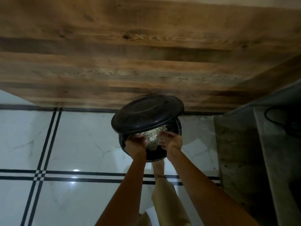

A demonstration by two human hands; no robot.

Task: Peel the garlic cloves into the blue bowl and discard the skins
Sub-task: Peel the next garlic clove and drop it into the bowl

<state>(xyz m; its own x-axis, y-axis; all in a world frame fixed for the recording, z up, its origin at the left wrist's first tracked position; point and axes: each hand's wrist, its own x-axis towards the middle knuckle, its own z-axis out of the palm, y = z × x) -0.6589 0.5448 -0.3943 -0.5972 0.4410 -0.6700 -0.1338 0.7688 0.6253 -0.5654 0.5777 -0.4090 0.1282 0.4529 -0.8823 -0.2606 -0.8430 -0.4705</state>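
A black round bin (156,158) stands on the floor against a wooden panel, its lid (146,113) tilted up. My left hand (136,142) and my right hand (171,141) reach into the bin's mouth from either side. Pressed between them is a pale clump of garlic skins (154,138), held just inside the opening. The fingers of both hands curl around the clump. No blue bowl or garlic cloves show in this view.
My foot (158,167) and beige trouser leg (166,201) are just below the bin. White floor tiles (78,141) with black stripes spread to the left. A wooden panel (130,54) fills the back. A grey stone slab (239,160) and a black cable (275,119) are at right.
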